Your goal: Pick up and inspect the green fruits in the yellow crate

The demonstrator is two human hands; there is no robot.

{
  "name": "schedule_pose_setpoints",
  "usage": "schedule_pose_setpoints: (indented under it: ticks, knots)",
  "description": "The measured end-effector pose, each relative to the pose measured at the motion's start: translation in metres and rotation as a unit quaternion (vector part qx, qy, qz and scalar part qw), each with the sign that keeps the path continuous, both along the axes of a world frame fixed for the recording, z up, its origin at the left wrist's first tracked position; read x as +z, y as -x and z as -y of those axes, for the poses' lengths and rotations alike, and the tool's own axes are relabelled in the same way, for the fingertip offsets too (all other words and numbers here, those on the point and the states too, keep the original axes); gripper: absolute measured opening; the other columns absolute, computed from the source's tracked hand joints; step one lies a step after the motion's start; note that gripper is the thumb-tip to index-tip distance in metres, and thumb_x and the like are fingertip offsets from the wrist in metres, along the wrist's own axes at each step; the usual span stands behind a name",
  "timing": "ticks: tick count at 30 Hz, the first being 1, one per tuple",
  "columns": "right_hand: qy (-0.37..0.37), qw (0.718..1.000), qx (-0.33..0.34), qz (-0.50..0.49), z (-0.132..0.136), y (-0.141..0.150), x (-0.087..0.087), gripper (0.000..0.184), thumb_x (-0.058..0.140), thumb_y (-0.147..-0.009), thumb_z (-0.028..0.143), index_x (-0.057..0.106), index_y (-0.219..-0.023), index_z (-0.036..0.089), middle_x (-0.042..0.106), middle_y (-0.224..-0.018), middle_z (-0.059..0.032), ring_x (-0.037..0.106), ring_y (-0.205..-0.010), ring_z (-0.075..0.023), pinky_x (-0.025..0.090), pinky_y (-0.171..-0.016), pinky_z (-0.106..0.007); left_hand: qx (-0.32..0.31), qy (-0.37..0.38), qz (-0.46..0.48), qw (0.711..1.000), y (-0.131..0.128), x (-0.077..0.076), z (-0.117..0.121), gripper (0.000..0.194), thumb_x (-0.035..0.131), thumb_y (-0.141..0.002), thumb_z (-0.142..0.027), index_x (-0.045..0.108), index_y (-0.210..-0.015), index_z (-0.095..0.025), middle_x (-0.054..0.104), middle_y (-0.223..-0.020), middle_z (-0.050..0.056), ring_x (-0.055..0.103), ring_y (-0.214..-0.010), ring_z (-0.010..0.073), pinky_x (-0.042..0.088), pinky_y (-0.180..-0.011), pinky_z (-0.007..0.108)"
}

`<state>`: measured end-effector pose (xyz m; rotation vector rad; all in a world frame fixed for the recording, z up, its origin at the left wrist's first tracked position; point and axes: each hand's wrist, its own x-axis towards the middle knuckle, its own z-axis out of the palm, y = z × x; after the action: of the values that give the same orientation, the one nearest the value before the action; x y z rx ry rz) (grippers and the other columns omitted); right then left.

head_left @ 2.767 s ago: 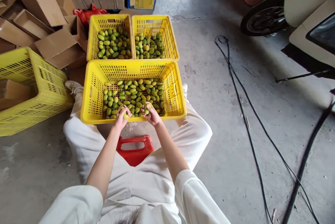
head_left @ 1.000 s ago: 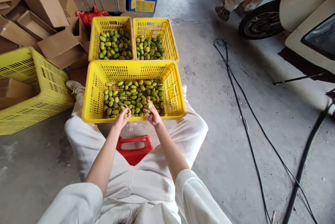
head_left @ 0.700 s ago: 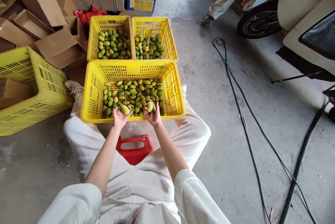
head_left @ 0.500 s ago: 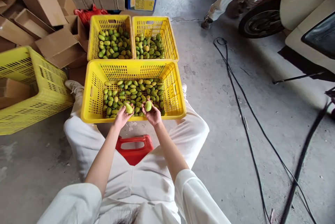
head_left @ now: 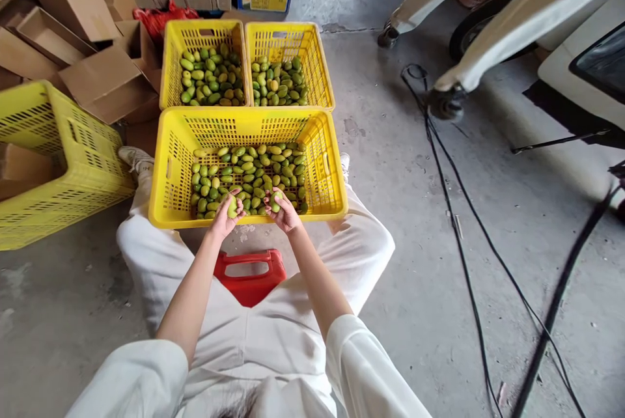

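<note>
Over the near edge of the large front yellow crate (head_left: 185,220), my left hand (head_left: 223,219) is closed round a small green mango (head_left: 232,208). Close to it on the right, my right hand (head_left: 288,217) holds another small green mango (head_left: 276,202) between thumb and fingers. The two hands are apart, fingers curled. Below them, many green and yellowish mangoes (head_left: 250,169) lie loose on the crate's slotted floor; my hands hide some of them. Two smaller yellow crates, a left one (head_left: 168,69) and a right one (head_left: 319,73), stand behind it, both holding similar mangoes.
A red plastic stool or container (head_left: 251,288) with a handle is between my legs. A yellow crate (head_left: 92,164) and cardboard boxes (head_left: 105,76) lie left. On the right are black cables (head_left: 459,209), a white vehicle (head_left: 561,79) and a walking person's legs (head_left: 517,21).
My hands have turned the two mangoes about in the fingers, staying over the crate's near edge. A person's legs have come into view at upper right and one foot has stepped closer.
</note>
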<state>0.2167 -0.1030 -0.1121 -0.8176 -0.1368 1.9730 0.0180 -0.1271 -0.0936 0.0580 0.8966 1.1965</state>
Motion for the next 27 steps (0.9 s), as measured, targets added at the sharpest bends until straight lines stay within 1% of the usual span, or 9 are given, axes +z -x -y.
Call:
schedule_pose_setpoints:
  ticks: [2, 4, 7, 9, 12, 15, 18, 23, 27]
  knots:
    - [0.005, 1.0, -0.005, -0.003, -0.001, 0.0, 0.002, 0.032, 0.083, -0.075, 0.023, 0.065, -0.101, 0.026, 0.073, -0.097, 0.0022, 0.069, -0.083, -0.0117, 0.057, -0.065, -0.021, 0.011, 0.0, 0.028, 1.0, 0.002, 0.0, 0.001, 0.036, 0.066, -0.09, -0.046, 0.07, -0.111, -0.017, 0.067, -0.079, 0.003, 0.061, -0.064, 0.013, 0.056, -0.065, 0.028]
    - [0.011, 1.0, -0.014, -0.018, -0.001, 0.001, 0.003, 0.027, 0.077, -0.083, 0.031, 0.065, -0.106, 0.027, 0.072, -0.096, 0.0014, 0.07, -0.085, -0.0129, 0.06, -0.067, -0.023, 0.024, 0.009, 0.054, 0.998, 0.004, 0.001, 0.003, 0.043, 0.057, -0.094, -0.049, 0.069, -0.12, -0.017, 0.072, -0.093, 0.009, 0.069, -0.082, 0.0199, 0.06, -0.08, 0.038]
    - [0.011, 0.999, -0.022, -0.042, -0.002, 0.0, 0.004, 0.03, 0.064, -0.089, 0.033, 0.065, -0.119, 0.028, 0.074, -0.102, -0.0009, 0.071, -0.092, -0.0165, 0.063, -0.072, -0.03, 0.025, 0.021, 0.067, 0.997, 0.004, 0.001, 0.004, 0.039, 0.055, -0.092, -0.031, 0.067, -0.128, -0.02, 0.074, -0.109, 0.012, 0.07, -0.11, 0.0274, 0.055, -0.101, 0.052]
    - [0.011, 0.999, -0.017, -0.045, -0.003, -0.001, 0.004, 0.04, 0.059, -0.087, 0.025, 0.063, -0.127, 0.029, 0.075, -0.103, -0.0016, 0.072, -0.095, -0.0181, 0.063, -0.073, -0.031, 0.019, 0.026, 0.059, 0.998, 0.004, 0.0, 0.004, 0.035, 0.059, -0.089, -0.018, 0.069, -0.123, -0.019, 0.074, -0.113, 0.011, 0.068, -0.117, 0.0276, 0.052, -0.105, 0.053]
    - [0.014, 0.999, -0.009, -0.034, -0.003, -0.001, 0.003, 0.047, 0.061, -0.084, 0.021, 0.061, -0.13, 0.028, 0.075, -0.102, -0.0023, 0.072, -0.099, -0.019, 0.063, -0.074, -0.03, 0.022, 0.027, 0.037, 0.999, 0.002, -0.005, 0.002, 0.025, 0.066, -0.086, -0.01, 0.07, -0.11, -0.019, 0.073, -0.11, 0.009, 0.07, -0.111, 0.0242, 0.054, -0.101, 0.045]
    - [0.016, 1.0, -0.016, -0.015, -0.002, 0.0, 0.003, 0.042, 0.067, -0.084, 0.024, 0.063, -0.126, 0.03, 0.074, -0.102, -0.0012, 0.071, -0.097, -0.0177, 0.062, -0.073, -0.028, 0.026, 0.029, 0.023, 0.999, 0.0, -0.009, 0.001, 0.02, 0.074, -0.084, -0.013, 0.07, -0.103, -0.019, 0.07, -0.097, 0.005, 0.068, -0.091, 0.0175, 0.056, -0.085, 0.033]
    - [0.013, 1.0, -0.02, -0.004, -0.001, 0.0, 0.002, 0.043, 0.074, -0.079, 0.021, 0.065, -0.12, 0.031, 0.072, -0.098, 0.0009, 0.068, -0.085, -0.014, 0.055, -0.06, -0.02, 0.03, 0.011, 0.031, 0.999, 0.001, -0.01, 0.001, 0.017, 0.079, -0.081, -0.018, 0.068, -0.094, -0.018, 0.063, -0.085, 0.002, 0.061, -0.077, 0.0121, 0.052, -0.071, 0.024]
    - [-0.02, 1.0, -0.018, 0.009, -0.002, -0.001, -0.001, 0.048, 0.081, -0.072, 0.017, 0.065, -0.114, 0.034, 0.068, -0.094, 0.0036, 0.048, -0.06, -0.0073, 0.031, -0.04, -0.014, -0.004, 0.006, 0.019, 1.0, 0.001, -0.005, 0.003, 0.023, 0.083, -0.076, -0.021, 0.064, -0.088, -0.019, 0.064, -0.091, 0.002, 0.063, -0.082, 0.0136, 0.053, -0.072, 0.025]
    - [-0.009, 0.999, -0.021, 0.022, -0.003, 0.001, -0.001, 0.039, 0.079, -0.077, 0.023, 0.067, -0.113, 0.032, 0.07, -0.097, 0.0033, 0.048, -0.061, -0.0076, 0.037, -0.045, -0.015, 0.001, 0.015, 0.026, 1.0, 0.0, 0.0, 0.003, 0.019, 0.077, -0.084, -0.032, 0.066, -0.091, -0.018, 0.065, -0.086, 0.002, 0.061, -0.074, 0.0121, 0.056, -0.076, 0.028]
